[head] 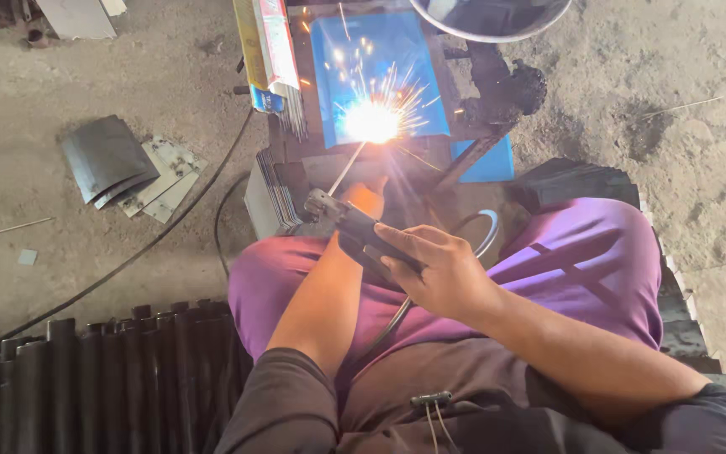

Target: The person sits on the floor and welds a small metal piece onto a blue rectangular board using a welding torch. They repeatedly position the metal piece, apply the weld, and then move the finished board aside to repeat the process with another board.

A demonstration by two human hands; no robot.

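Purple trousers across centre frame; dark grey short sleeves at lower edge; both forearms bare; no gloves.

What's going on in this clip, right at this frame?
A seated person in purple trousers is arc welding. The right hand grips a black electrode holder, whose thin rod runs up to a bright arc throwing sparks against a blue metal piece. The left hand reaches forward beside the holder, toward the workpiece; what it touches cannot be seen. A cable trails from the holder across the lap. A packet of rods stands to the left, and dark curved sheets are stacked beside the person.
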